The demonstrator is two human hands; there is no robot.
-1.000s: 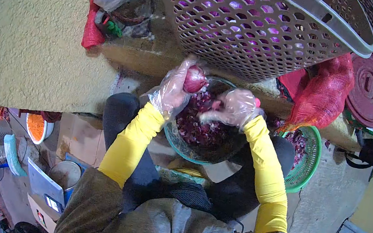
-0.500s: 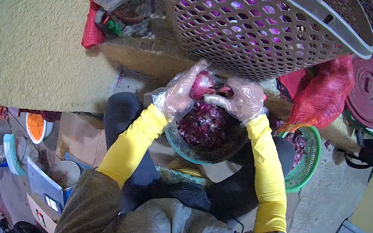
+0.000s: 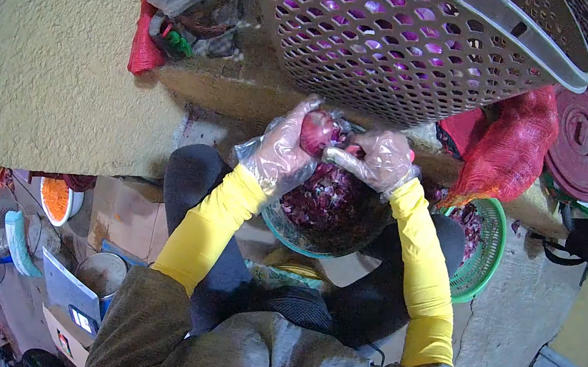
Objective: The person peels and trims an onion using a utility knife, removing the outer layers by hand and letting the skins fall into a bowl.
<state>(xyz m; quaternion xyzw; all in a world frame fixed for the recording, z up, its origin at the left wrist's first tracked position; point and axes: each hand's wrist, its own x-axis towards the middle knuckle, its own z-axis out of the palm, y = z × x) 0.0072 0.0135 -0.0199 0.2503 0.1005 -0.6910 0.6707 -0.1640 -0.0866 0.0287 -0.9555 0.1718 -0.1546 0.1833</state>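
A red onion [image 3: 317,133] is gripped in my left hand [image 3: 284,143], which wears a clear plastic glove. My right hand [image 3: 384,158], gloved the same way, is closed close beside the onion, its thumb reaching to the onion's side. A red end pokes out at the outer side of that hand; it looks like the handle of a small knife, and the blade is hidden. Directly below both hands stands a round basin [image 3: 285,238] with dark purple onion skins [image 3: 326,200] in it.
A large brown perforated basket [image 3: 377,57] of onions rises in front. To the right are a red mesh sack [image 3: 509,153], a maroon lid [image 3: 585,143] and a green basket [image 3: 493,256] with skins. Bags and a red net [image 3: 147,38] lie at the upper left.
The onion has turned in my left hand and shows more of its dark red side. The dark strip of skin between the hands no longer shows. Both hands shifted only slightly.
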